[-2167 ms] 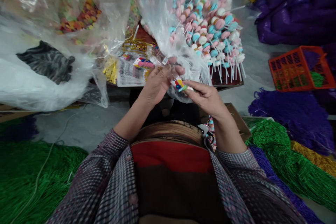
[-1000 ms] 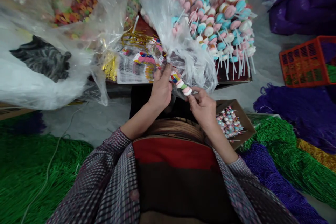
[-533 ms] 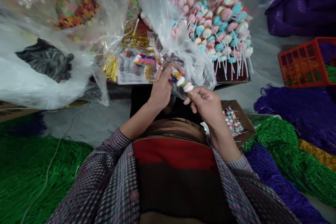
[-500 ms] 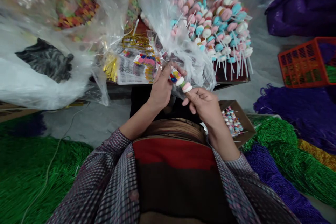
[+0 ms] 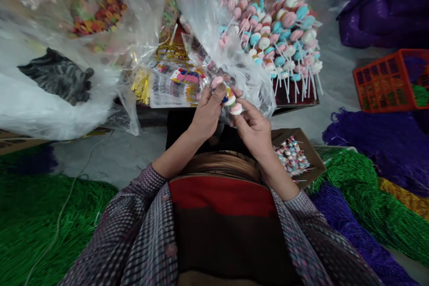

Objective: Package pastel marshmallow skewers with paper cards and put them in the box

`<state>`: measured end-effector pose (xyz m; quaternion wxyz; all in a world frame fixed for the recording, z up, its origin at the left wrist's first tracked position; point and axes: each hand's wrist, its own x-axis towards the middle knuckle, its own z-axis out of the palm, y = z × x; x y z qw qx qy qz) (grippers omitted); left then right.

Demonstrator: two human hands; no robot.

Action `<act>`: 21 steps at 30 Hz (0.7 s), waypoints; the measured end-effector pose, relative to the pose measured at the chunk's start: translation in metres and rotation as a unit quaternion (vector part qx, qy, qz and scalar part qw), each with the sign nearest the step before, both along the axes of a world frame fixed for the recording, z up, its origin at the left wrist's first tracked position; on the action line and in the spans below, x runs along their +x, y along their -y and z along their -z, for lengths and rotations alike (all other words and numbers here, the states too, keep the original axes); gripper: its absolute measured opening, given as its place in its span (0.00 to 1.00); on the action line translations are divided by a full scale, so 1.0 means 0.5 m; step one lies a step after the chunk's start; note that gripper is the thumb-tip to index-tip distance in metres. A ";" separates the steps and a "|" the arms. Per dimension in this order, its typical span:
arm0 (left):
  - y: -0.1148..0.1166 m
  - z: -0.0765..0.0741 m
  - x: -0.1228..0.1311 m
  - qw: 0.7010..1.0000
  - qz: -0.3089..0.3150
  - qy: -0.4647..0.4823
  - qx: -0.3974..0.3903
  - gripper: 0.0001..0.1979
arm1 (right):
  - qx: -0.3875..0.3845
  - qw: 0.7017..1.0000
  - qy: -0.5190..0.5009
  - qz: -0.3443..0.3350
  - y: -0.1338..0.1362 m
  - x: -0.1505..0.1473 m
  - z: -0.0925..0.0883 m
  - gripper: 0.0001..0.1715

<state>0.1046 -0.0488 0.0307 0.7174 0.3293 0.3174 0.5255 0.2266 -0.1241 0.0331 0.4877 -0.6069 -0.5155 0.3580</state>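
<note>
Both my hands meet over my lap around one candy skewer (image 5: 233, 103), a stick of pink, white and green discs going into a small clear printed sleeve. My left hand (image 5: 208, 109) pinches the sleeve's end, thumb up. My right hand (image 5: 254, 126) is closed on the skewer's lower end. Just beyond them a big clear plastic bag (image 5: 214, 31) spills a heap of pastel candy skewers (image 5: 278, 31) across a dark low table (image 5: 295, 98). A stack of printed sleeves (image 5: 174, 85) lies on the table left of my hands.
A cardboard box (image 5: 298, 156) of wrapped skewers sits by my right knee. Gold twist ties (image 5: 172, 51) lie behind the sleeves. More clear bags of coloured candy (image 5: 97, 9) stand at left. Green (image 5: 40, 228) and purple bead strands (image 5: 378, 143) cover the floor; an orange crate (image 5: 389, 80) stands right.
My right hand has pushed the skewer up and left, closer to my left hand, so more of it sits inside the sleeve. My left thumb has lifted over the sleeve's top.
</note>
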 end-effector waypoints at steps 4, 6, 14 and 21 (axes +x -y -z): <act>-0.018 -0.019 -0.036 0.998 0.049 0.024 0.023 0.15 | -0.026 0.999 -0.036 -0.026 -0.003 0.010 0.010 0.24; -0.032 -0.036 -0.051 0.999 0.047 0.017 0.004 0.15 | -0.018 0.999 -0.017 -0.035 -0.004 0.015 0.011 0.24; -0.044 -0.035 -0.034 0.999 0.006 0.014 -0.033 0.10 | 0.054 0.975 0.212 -0.026 -0.013 0.010 0.015 0.24; -0.038 0.000 -0.037 0.998 0.048 -0.025 0.033 0.13 | -0.165 0.954 -0.206 -0.143 -0.012 0.006 0.008 0.23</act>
